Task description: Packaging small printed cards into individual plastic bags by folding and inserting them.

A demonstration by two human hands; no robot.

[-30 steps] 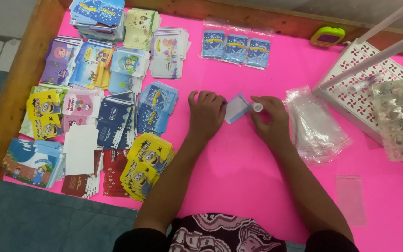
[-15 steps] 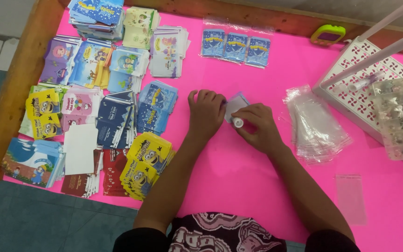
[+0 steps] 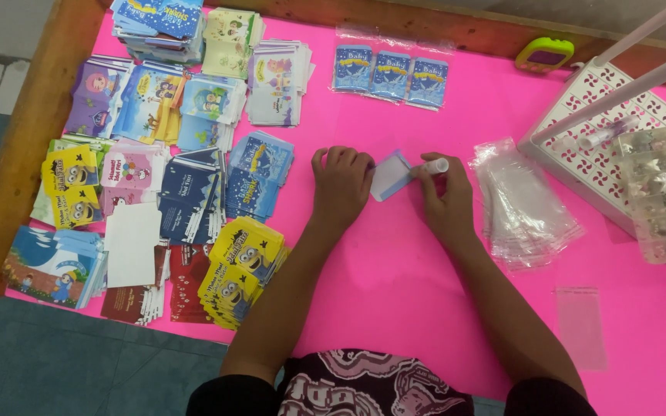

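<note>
My left hand [image 3: 342,185] presses flat on the pink table [image 3: 395,262], its fingers holding down the left edge of a small blue card [image 3: 389,176]. Just to the card's right, my right hand [image 3: 445,202] grips a small white tube, like a glue stick [image 3: 434,166], whose tip points at the card. Both forearms reach in from the bottom of the view.
Stacks of small colourful printed cards [image 3: 171,162] fill the table's left half. Three bagged blue cards [image 3: 389,75] lie at the back. A pile of clear plastic sleeves [image 3: 524,206] sits right of my hands, one loose sleeve [image 3: 580,323] nearer. A white perforated tray [image 3: 618,154] stands far right.
My right hand with the white tube dipped down towards the left hand half a second ago, then moved back up to the card's right edge. The left hand stayed put.
</note>
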